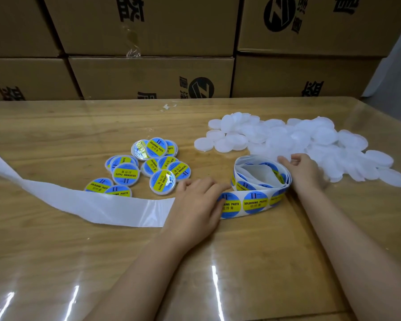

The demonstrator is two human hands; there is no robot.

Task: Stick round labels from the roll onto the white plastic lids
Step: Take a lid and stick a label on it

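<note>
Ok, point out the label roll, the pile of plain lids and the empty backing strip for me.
label roll (262, 173): head view, loose inner windings of the coil.
plain lids (306, 144): head view, a lid mid-pile.
backing strip (90, 202): head view, bare white stretch, mid-length.

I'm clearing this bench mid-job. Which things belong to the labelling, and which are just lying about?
In the job: label roll, plain white lids, labelled lids, empty backing strip, left hand on the strip, right hand holding the roll.
Lying about: cardboard boxes, clear plastic scrap near the boxes.
</note>
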